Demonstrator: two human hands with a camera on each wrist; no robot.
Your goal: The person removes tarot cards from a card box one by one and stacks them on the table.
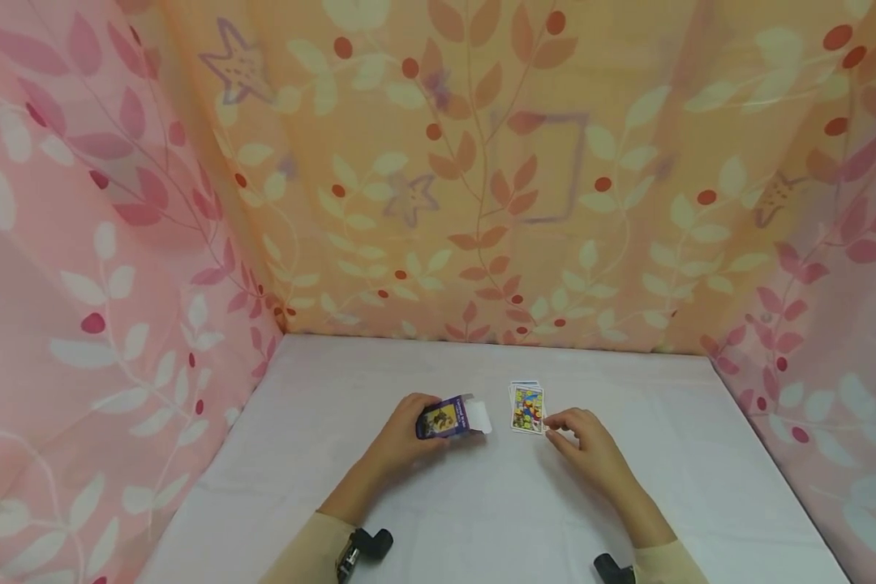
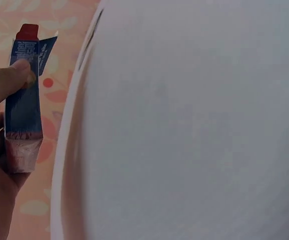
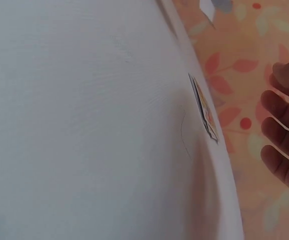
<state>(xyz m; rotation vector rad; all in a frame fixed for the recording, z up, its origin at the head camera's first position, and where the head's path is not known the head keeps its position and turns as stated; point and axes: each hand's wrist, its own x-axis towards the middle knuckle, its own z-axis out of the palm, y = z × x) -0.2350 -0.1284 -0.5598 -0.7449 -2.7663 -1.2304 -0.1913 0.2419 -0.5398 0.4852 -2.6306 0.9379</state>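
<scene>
My left hand (image 1: 406, 434) grips a small dark purple card box (image 1: 441, 419), fingers on its far side and thumb along the near one. The box's white end flap (image 1: 478, 415) is folded out toward the right. In the left wrist view the thumb presses the narrow blue side (image 2: 23, 110) of the box. A small stack of colourful cards (image 1: 528, 408) lies on the table, slightly fanned. Just right of it my right hand (image 1: 590, 446) hovers with loosely bent fingers. The right wrist view shows those fingers (image 3: 279, 132) raised, apart from the cards (image 3: 204, 110) and holding nothing.
A white cloth covers the table (image 1: 409, 519). Behind it hangs an orange leaf-patterned curtain (image 1: 482, 162), with pink patterned curtains on the left (image 1: 117, 284) and right (image 1: 839, 324). Each wrist wears a black camera device (image 1: 368, 547).
</scene>
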